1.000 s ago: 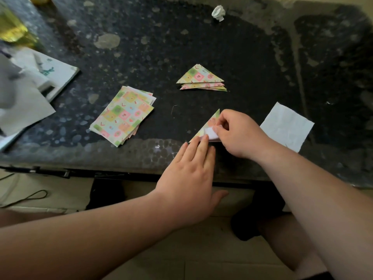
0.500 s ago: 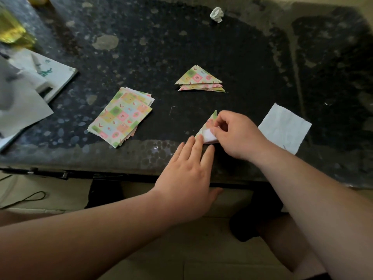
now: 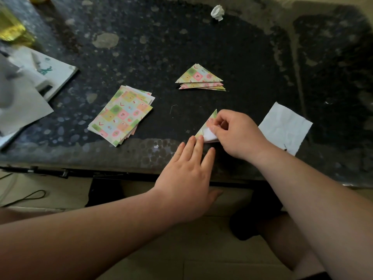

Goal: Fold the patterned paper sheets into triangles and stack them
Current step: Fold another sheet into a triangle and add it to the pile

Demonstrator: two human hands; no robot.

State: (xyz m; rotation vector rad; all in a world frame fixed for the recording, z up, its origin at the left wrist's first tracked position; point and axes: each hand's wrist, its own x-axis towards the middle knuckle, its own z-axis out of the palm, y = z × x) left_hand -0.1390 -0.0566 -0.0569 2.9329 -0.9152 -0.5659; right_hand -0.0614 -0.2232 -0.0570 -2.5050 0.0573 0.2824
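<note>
The half-folded patterned sheet [image 3: 207, 126] lies at the front of the worktop [image 3: 242, 57], its white flap pinched in the grip of the right hand [image 3: 239, 135], its near corner under the straight fingers of the left hand [image 3: 187, 174].

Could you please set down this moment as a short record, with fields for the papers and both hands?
folding now: patterned sheet, folded into a triangle, white underside showing
right hand: pinches the sheet
left hand: straight fingers press its near corner
finished: stack of triangles, beyond the hands
waiting: stack of flat sheets, left of the hands
other: white paper square at right; crumpled paper ball far back
</note>
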